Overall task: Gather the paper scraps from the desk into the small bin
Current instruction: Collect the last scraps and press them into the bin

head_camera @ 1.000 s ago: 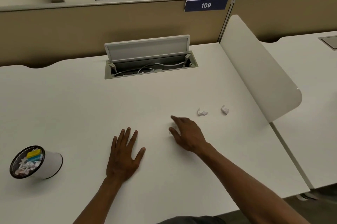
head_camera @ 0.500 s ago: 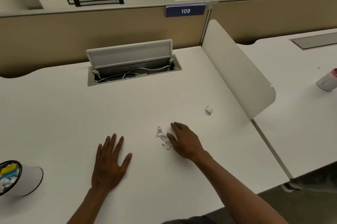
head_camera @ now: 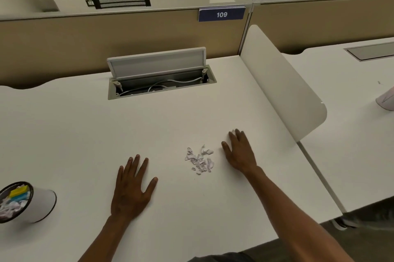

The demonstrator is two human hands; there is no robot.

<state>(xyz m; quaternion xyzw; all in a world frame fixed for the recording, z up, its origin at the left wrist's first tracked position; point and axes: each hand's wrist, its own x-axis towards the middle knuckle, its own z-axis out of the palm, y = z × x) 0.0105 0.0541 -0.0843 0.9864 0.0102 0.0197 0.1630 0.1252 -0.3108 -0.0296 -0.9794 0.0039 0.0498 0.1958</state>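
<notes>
White, smooth laminate forms the surface [head_camera: 64, 133]. Crinkled paper scraps [head_camera: 199, 158] lie heaped between the flat, spread left hand [head_camera: 132, 189] and the right hand [head_camera: 239, 152], whose extended fingers cover another white scrap [head_camera: 234, 131], mostly hidden. Left of the left hand, the small bin [head_camera: 40, 204], a white cylinder with dark rim, is cut off by the frame edge.

Right grip [head_camera: 238, 151] off scraps [head_camera: 200, 159]

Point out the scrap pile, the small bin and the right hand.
scrap pile [head_camera: 200, 160]: head view, middle of the heap.
small bin [head_camera: 43, 204]: head view, white side wall.
right hand [head_camera: 241, 151]: head view, back of the hand.
</notes>
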